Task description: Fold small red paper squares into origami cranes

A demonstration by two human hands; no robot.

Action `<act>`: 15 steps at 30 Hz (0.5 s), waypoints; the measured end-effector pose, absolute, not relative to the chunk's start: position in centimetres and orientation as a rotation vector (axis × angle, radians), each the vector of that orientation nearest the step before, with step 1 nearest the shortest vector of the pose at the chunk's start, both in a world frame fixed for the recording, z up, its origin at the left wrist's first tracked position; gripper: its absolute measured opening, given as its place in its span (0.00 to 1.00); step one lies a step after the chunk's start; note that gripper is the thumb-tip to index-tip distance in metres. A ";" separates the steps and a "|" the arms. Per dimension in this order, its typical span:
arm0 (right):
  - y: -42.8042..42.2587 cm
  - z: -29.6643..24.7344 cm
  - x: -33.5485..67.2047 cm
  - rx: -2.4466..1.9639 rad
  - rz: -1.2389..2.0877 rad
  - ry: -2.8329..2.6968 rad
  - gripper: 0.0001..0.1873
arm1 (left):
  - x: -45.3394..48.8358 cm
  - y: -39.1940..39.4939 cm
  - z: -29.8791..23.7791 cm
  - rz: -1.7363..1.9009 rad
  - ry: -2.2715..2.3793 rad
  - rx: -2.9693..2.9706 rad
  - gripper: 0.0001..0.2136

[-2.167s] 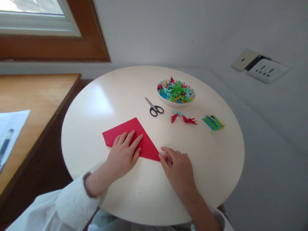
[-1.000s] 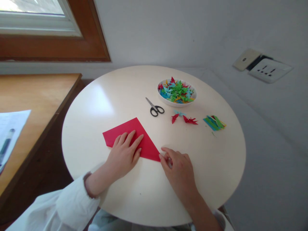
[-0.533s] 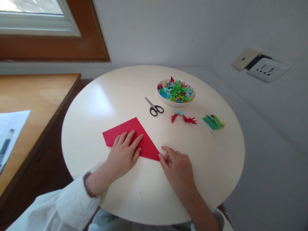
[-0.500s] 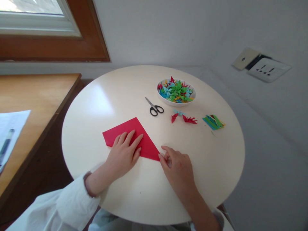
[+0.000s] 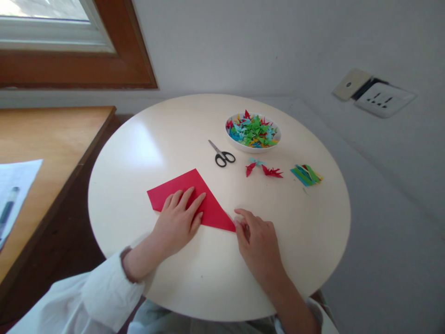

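Note:
A red paper [image 5: 189, 185] folded into a triangle lies on the round cream table [image 5: 156, 134]. My left hand [image 5: 179, 221] rests flat on its near half, fingers stretched and spread. At the paper's right corner sits my right hand [image 5: 257, 241], with fingertips curled together and pinching that corner against the table.
Black scissors [image 5: 221, 155] lie beyond the paper. A white bowl [image 5: 252, 143] of small coloured folded papers stands at the back right, with red folded pieces [image 5: 267, 170] and green-blue paper strips [image 5: 306, 174] beside it. A wooden desk [image 5: 45, 139] with a sheet and pen is on the left.
The right hand has shifted slightly rightward along the paper's corner; the left hand and the paper stay put.

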State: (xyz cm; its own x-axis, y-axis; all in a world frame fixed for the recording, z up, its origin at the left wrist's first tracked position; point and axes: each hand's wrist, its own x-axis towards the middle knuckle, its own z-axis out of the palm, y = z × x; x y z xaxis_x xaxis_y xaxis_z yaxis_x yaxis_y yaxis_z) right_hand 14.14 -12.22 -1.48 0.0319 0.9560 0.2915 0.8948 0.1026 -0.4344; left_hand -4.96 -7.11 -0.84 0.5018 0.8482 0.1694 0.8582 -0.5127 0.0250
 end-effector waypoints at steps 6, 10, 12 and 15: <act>-13.4 -1.5 15.5 -1.633 0.162 -1.735 0.10 | -5.0 -7.2 -0.9 -0.246 -1.509 -2.657 0.21; -14.5 -0.8 15.0 -1.440 -0.052 -1.874 0.12 | -5.0 -7.2 -0.9 -0.266 -1.501 -2.663 0.21; -14.8 -0.6 14.3 -1.350 -0.095 -1.992 0.16 | -5.0 -7.2 -1.0 -0.280 -1.497 -2.663 0.21; -15.0 -0.6 13.0 -1.313 -0.082 -2.138 0.17 | -4.9 -7.2 -1.0 -0.287 -1.492 -2.659 0.20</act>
State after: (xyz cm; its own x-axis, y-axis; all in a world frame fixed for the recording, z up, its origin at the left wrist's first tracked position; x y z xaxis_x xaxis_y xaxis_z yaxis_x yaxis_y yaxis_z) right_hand 13.03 -15.02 -0.65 -0.3133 0.7857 0.5334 0.8242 0.5040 -0.2582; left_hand -4.95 -7.19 -0.97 0.5088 0.8371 0.2007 0.8519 -0.5232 0.0225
